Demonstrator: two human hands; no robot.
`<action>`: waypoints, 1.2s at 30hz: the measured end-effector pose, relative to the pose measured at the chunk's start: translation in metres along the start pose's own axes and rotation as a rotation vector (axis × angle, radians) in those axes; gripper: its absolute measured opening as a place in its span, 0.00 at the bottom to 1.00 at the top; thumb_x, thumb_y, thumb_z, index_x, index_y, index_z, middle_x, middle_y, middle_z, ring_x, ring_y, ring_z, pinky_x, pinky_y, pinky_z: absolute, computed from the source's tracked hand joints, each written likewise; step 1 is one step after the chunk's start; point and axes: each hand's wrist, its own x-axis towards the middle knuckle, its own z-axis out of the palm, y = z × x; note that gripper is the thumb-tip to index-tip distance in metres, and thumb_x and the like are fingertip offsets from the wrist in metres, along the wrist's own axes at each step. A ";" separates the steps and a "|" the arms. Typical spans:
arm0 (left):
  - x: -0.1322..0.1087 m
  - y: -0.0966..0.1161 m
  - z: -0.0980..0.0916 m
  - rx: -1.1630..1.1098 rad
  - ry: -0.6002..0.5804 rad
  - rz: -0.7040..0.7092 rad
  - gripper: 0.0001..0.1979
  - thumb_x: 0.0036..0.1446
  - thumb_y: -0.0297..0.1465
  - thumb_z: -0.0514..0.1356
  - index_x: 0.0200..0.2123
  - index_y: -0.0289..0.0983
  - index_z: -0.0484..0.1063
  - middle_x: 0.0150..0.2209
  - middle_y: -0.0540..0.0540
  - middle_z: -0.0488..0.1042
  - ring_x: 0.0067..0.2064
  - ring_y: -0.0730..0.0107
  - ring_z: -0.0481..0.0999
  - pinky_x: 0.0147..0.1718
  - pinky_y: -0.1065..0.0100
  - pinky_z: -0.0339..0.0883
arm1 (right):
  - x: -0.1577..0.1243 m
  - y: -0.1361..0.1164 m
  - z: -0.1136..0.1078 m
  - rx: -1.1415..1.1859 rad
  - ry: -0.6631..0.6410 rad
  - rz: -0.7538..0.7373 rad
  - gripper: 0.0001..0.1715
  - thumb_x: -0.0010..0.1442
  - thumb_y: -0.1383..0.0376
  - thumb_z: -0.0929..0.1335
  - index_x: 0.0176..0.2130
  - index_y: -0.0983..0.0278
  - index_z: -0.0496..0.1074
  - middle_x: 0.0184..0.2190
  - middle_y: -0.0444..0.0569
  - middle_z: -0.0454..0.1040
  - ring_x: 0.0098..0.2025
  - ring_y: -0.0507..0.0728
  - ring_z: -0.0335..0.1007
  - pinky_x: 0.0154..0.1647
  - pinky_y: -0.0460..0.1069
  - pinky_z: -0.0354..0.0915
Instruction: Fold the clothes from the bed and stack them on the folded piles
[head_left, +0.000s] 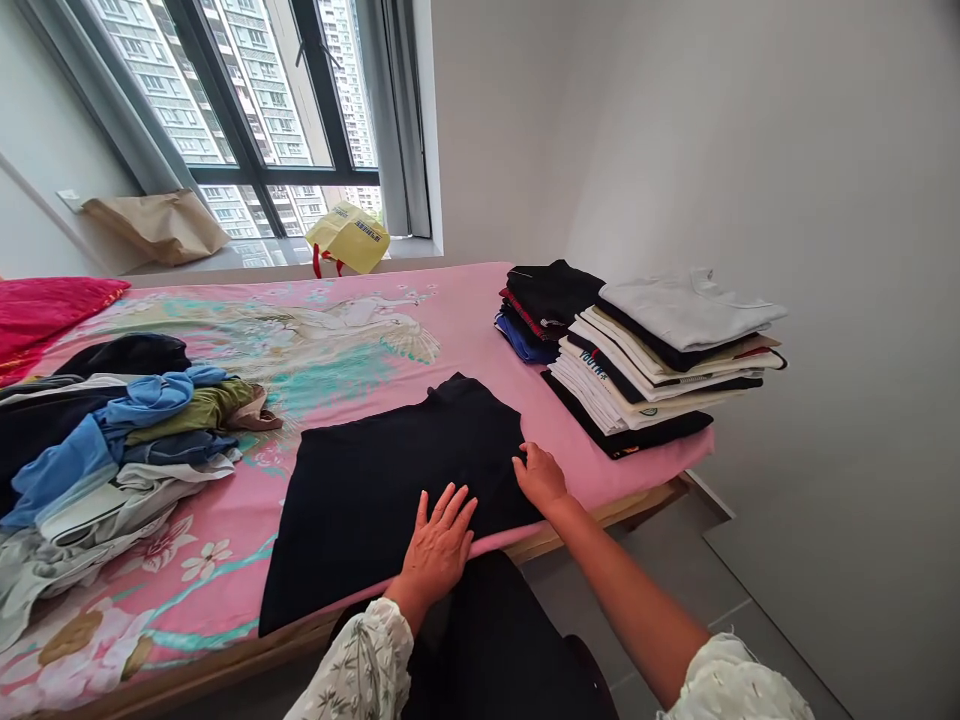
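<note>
A black shirt [360, 490] lies partly folded along the near edge of the bed, its collar end toward the far right. Flat on its near side rests my left hand [436, 548], fingers stretched out and somewhat spread. My right hand [541, 478] is at the shirt's right edge, with its fingers curled and the thumb and fingertips closed on the cloth there. Part of what those fingers grip is hidden from view.
Stacked folded clothes [630, 370] stand on the right end of the bed, beside a darker folded pile [551, 290]. Loose clothes [112, 450] are heaped at left. A red pillow [52, 315] lies behind. A paper bag [154, 225] and yellow bag [349, 237] sit by the window.
</note>
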 end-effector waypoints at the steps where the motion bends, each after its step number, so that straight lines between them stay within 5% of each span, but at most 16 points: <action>1: 0.000 0.000 0.000 0.007 0.005 -0.011 0.24 0.61 0.30 0.48 0.61 0.42 0.58 0.65 0.44 0.55 0.66 0.56 0.50 0.62 0.43 0.41 | 0.003 -0.001 -0.001 0.003 -0.003 0.009 0.18 0.60 0.62 0.63 0.48 0.68 0.67 0.41 0.55 0.75 0.44 0.60 0.69 0.44 0.50 0.61; 7: 0.000 0.001 0.001 0.043 0.012 -0.004 0.27 0.60 0.29 0.49 0.62 0.43 0.55 0.66 0.41 0.50 0.66 0.54 0.49 0.61 0.43 0.43 | 0.004 -0.012 -0.019 0.021 0.095 -0.024 0.18 0.61 0.66 0.60 0.50 0.69 0.65 0.46 0.55 0.72 0.48 0.59 0.65 0.52 0.52 0.58; 11: 0.000 0.000 0.004 0.062 0.009 -0.002 0.27 0.60 0.29 0.49 0.64 0.41 0.53 0.67 0.41 0.48 0.67 0.54 0.47 0.61 0.43 0.42 | -0.047 -0.015 -0.020 0.051 0.119 -0.342 0.15 0.63 0.67 0.58 0.46 0.64 0.69 0.47 0.52 0.72 0.52 0.57 0.63 0.56 0.52 0.55; 14: 0.001 -0.002 0.007 0.059 0.019 0.016 0.27 0.61 0.30 0.48 0.64 0.42 0.51 0.67 0.42 0.47 0.67 0.56 0.48 0.62 0.43 0.40 | -0.095 0.003 -0.007 -0.036 0.081 -0.585 0.21 0.62 0.66 0.60 0.55 0.63 0.64 0.56 0.51 0.66 0.61 0.59 0.54 0.63 0.58 0.46; 18: 0.002 -0.005 0.011 0.041 0.043 0.019 0.28 0.62 0.32 0.47 0.65 0.43 0.48 0.67 0.44 0.48 0.66 0.57 0.49 0.63 0.44 0.37 | -0.127 0.042 0.004 -0.207 0.157 -0.411 0.30 0.61 0.64 0.60 0.62 0.67 0.55 0.62 0.56 0.58 0.64 0.64 0.50 0.62 0.66 0.41; 21: 0.001 -0.005 0.012 0.025 0.053 0.016 0.28 0.62 0.32 0.47 0.65 0.43 0.49 0.66 0.45 0.50 0.66 0.58 0.49 0.63 0.45 0.37 | -0.127 0.057 -0.005 -0.201 0.283 -0.257 0.27 0.63 0.64 0.58 0.60 0.69 0.58 0.59 0.58 0.63 0.62 0.64 0.54 0.60 0.66 0.45; 23: 0.003 -0.004 0.009 0.019 0.056 0.006 0.27 0.62 0.32 0.47 0.64 0.42 0.52 0.66 0.44 0.51 0.66 0.57 0.50 0.63 0.44 0.37 | -0.124 0.051 -0.015 -0.149 0.298 -0.290 0.24 0.64 0.66 0.57 0.58 0.67 0.61 0.58 0.56 0.64 0.62 0.62 0.54 0.61 0.63 0.47; 29: 0.018 0.008 -0.010 -0.018 0.018 0.172 0.25 0.61 0.28 0.47 0.62 0.41 0.55 0.66 0.45 0.52 0.67 0.61 0.48 0.63 0.44 0.34 | -0.108 0.003 -0.018 0.014 0.176 -0.496 0.21 0.63 0.70 0.57 0.51 0.64 0.69 0.52 0.50 0.71 0.61 0.56 0.56 0.65 0.58 0.44; 33: 0.023 0.017 0.000 0.000 0.012 0.056 0.26 0.61 0.35 0.50 0.62 0.39 0.55 0.65 0.41 0.55 0.66 0.55 0.49 0.62 0.41 0.36 | -0.088 -0.017 -0.003 -0.051 0.018 -0.369 0.22 0.63 0.68 0.57 0.54 0.65 0.67 0.54 0.53 0.69 0.61 0.59 0.57 0.65 0.59 0.45; 36: 0.019 0.018 0.013 0.021 0.025 0.023 0.28 0.61 0.38 0.49 0.63 0.39 0.54 0.65 0.40 0.54 0.66 0.54 0.49 0.62 0.40 0.35 | -0.073 -0.025 0.003 -0.140 -0.113 -0.278 0.27 0.64 0.64 0.55 0.60 0.69 0.60 0.62 0.56 0.58 0.65 0.61 0.47 0.65 0.60 0.42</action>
